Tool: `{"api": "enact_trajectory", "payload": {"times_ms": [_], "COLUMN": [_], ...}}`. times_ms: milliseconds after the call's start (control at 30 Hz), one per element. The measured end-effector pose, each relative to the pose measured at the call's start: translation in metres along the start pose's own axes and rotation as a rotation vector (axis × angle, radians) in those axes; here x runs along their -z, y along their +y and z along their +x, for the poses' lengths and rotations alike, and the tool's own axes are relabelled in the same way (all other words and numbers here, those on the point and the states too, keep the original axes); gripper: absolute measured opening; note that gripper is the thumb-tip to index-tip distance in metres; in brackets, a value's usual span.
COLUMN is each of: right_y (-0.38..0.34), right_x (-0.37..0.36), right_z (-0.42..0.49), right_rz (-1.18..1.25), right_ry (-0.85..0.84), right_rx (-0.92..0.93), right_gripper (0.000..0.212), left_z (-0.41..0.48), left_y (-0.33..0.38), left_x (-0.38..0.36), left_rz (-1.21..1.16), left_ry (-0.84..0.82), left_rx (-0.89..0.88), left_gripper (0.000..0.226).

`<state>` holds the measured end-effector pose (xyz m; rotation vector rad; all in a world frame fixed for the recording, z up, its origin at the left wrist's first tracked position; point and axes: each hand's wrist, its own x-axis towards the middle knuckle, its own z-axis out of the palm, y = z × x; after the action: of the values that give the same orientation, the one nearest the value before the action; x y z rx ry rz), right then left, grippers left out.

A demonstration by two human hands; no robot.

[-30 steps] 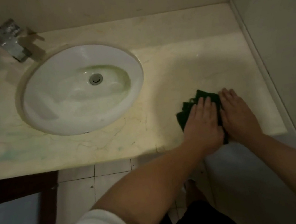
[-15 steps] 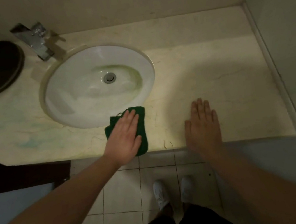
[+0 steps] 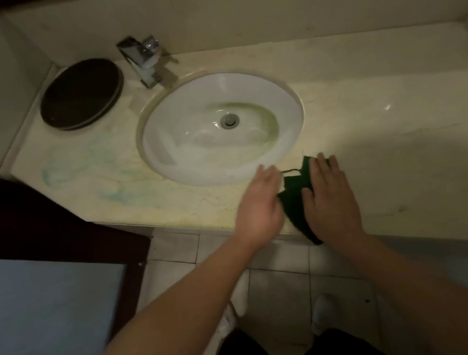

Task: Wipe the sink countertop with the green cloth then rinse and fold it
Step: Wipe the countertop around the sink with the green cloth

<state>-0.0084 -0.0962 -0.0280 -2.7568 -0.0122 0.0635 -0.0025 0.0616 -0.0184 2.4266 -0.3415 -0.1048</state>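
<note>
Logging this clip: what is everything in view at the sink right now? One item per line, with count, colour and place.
countertop: one, cream marble, spans the frame
sink basin: one, white, set in the countertop, greenish tint inside
drain: one, metal, basin centre
faucet: one, chrome, behind the basin's left rim
round tray: one, dark, back left corner
smears: several, blue-green, left of the basin
green cloth: one, dark green, front right of the basin, corner past the front edge
floor tiles: many, pale, below the counter
left hand: one, flat at the cloth's left edge
right hand: one, flat on the cloth's right part
</note>
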Motion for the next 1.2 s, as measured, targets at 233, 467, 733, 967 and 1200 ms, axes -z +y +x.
{"api": "enact_trajectory", "payload": {"times_ms": [233,467,733,967,1200], "right_y": [-0.046,-0.188,-0.249,-0.222,-0.277], "right_x": [-0.042,-0.095,-0.105,-0.100,-0.136], "right_z": [0.003,0.028,0.028,0.013,0.025], "right_rz": [-0.269,-0.250,-0.255,-0.260,-0.272], "right_ry": [-0.005,0.018,-0.071,-0.074,-0.031], "right_rx": [-0.179,-0.259,0.157,-0.032,-0.217], "right_gripper": [0.064,0.065,0.057,0.067,0.066], "left_z": [-0.022,-0.018,-0.018,-0.013,0.005], "left_y": [-0.179,-0.227,-0.234,-0.262,-0.361], "left_x": [0.125,0.136,0.140,0.198,0.265], "left_rz": [0.469,0.521,0.478,0.302,0.506], "left_ry": [-0.002,-0.086,-0.118,-0.036,-0.018], "left_rx": [0.237,0.151,0.111,0.094,0.320], "left_gripper": [0.059,0.073,0.070,0.071,0.067]}}
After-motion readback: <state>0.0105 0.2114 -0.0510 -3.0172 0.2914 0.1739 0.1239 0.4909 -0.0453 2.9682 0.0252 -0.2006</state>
